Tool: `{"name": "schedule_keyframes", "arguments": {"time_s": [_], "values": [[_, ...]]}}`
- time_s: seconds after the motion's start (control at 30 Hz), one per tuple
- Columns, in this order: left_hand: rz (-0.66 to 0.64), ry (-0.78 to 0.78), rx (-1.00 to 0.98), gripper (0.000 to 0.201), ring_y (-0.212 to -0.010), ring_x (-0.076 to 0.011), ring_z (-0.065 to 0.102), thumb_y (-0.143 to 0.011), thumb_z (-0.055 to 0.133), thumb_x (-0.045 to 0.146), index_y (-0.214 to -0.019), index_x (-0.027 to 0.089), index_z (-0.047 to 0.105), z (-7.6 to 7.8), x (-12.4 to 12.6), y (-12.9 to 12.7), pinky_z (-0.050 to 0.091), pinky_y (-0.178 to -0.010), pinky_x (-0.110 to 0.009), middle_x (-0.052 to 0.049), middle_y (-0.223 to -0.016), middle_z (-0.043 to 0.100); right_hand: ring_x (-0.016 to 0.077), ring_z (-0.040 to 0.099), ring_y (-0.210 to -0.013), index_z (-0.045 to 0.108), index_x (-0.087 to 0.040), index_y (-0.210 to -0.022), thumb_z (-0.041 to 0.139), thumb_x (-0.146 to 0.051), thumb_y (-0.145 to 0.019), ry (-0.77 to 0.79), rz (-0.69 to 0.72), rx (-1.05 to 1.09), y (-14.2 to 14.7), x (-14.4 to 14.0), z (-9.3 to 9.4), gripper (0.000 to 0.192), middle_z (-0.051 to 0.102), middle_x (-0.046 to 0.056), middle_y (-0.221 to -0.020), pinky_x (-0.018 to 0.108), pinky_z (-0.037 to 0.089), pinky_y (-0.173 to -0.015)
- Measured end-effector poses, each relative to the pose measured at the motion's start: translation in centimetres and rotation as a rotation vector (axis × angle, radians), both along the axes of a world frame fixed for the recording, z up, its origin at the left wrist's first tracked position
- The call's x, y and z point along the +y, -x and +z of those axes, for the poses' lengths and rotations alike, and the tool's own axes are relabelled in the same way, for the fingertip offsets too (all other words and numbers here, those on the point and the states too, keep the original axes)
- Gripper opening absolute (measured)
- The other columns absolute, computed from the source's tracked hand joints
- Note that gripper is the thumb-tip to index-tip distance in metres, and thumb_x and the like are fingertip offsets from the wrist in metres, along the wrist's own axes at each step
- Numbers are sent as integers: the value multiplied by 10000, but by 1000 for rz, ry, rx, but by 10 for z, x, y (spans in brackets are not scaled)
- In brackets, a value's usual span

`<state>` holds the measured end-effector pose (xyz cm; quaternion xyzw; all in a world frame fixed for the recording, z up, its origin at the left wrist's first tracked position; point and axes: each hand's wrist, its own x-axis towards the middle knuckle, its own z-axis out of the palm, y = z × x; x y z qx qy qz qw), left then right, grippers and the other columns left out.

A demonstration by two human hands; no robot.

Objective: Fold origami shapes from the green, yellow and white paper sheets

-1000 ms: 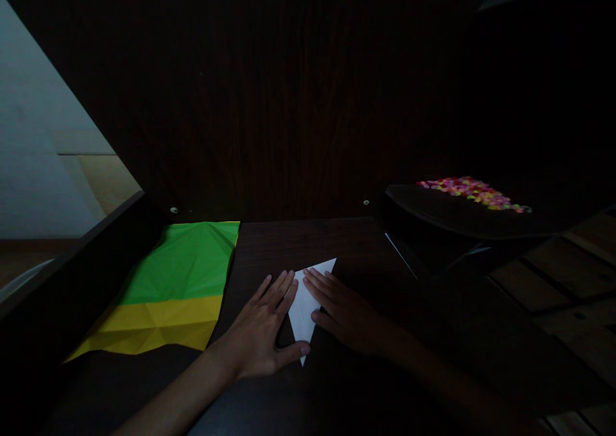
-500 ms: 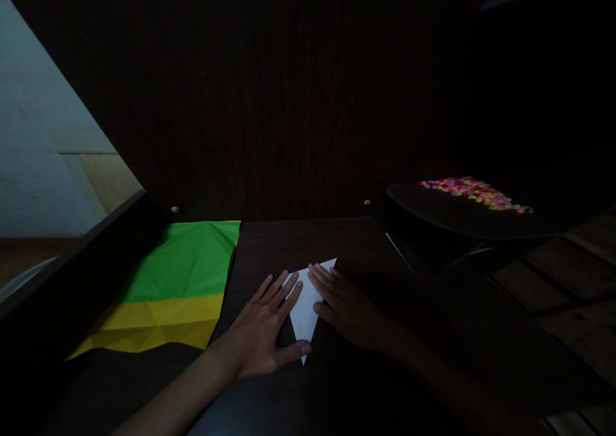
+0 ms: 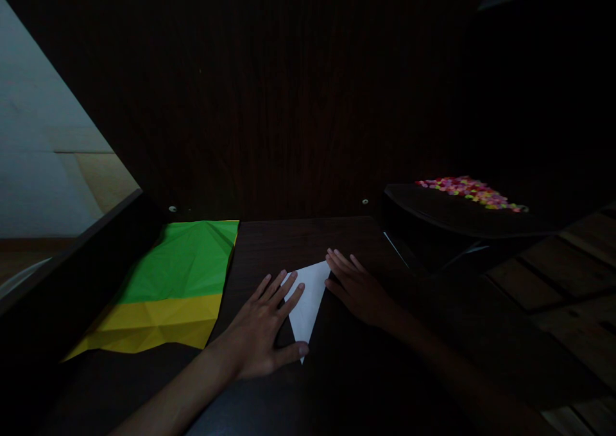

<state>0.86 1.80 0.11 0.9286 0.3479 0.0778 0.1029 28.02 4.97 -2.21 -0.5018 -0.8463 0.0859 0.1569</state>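
A white sheet of paper folded into a narrow triangle lies flat on the dark wooden surface, its sharp tip toward me. My left hand is open, fingers spread over the paper's left edge, with the thumb pressing near the lower tip. At the upper right corner, my right hand rests with its fingers stretched out, fingertips covering that corner. Neither hand grasps the paper.
Left of my hands lies a creased green and yellow sheet. A dark upright panel rises behind the surface. On a rounded dark shelf at the right sits a strip of small colourful pieces.
My right hand has slid outward to the right and slightly up, from the paper's middle to its upper right corner, uncovering more paper. My left hand has stayed in place.
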Motion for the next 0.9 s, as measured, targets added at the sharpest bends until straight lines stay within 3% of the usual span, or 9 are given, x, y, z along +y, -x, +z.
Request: {"name": "schedule_keyframes", "arguments": {"time_s": [0.17,0.3,0.5,0.67,0.8,0.9], "values": [[-1,11,28,931,-1499,-342,96,-870,508,675,-1573,227,94,1,0,0,156,-1186,-571,-137,-1637,117,287,236,-1473,344,-133,-1507,315,-551,-1013,19,-34,-16,0,2,1,648,316,153,-1565,579,220,-1185],[-3,23,27,988,-1499,-351,94,-835,541,696,-1575,236,75,-1,0,1,135,-1189,-573,-128,-1640,108,307,265,-1463,404,-157,-1479,376,-549,-994,7,-64,20,3,2,1,624,365,150,-1547,590,240,-1173],[-7,42,1,1051,-1498,-364,88,-798,586,702,-1575,247,45,-3,1,3,99,-1195,-558,-112,-1646,80,325,383,-1403,607,-187,-1245,518,-417,-944,-44,-177,145,2,5,-4,389,520,145,-1436,563,334,-1126],[-31,47,-34,1042,-1492,-377,116,-797,598,691,-1575,251,61,-2,2,4,106,-1188,-581,-112,-1644,99,314,461,-1323,628,-206,-1137,540,-370,-934,-57,-205,244,1,7,-4,276,581,129,-1317,528,386,-1090],[-59,38,-47,991,-1485,-382,153,-818,595,667,-1572,255,101,0,2,5,113,-1177,-612,-117,-1637,147,320,418,-1344,603,-208,-1220,532,-351,-945,-66,-202,246,1,6,-5,319,545,130,-1357,543,363,-1097],[-61,17,-63,811,-1475,-358,218,-904,530,598,-1559,263,188,0,2,5,152,-1173,-612,-112,-1617,234,320,439,-1308,636,-199,-1147,552,-305,-932,-76,-189,242,1,6,-4,255,551,135,-1324,537,373,-1080]]}}
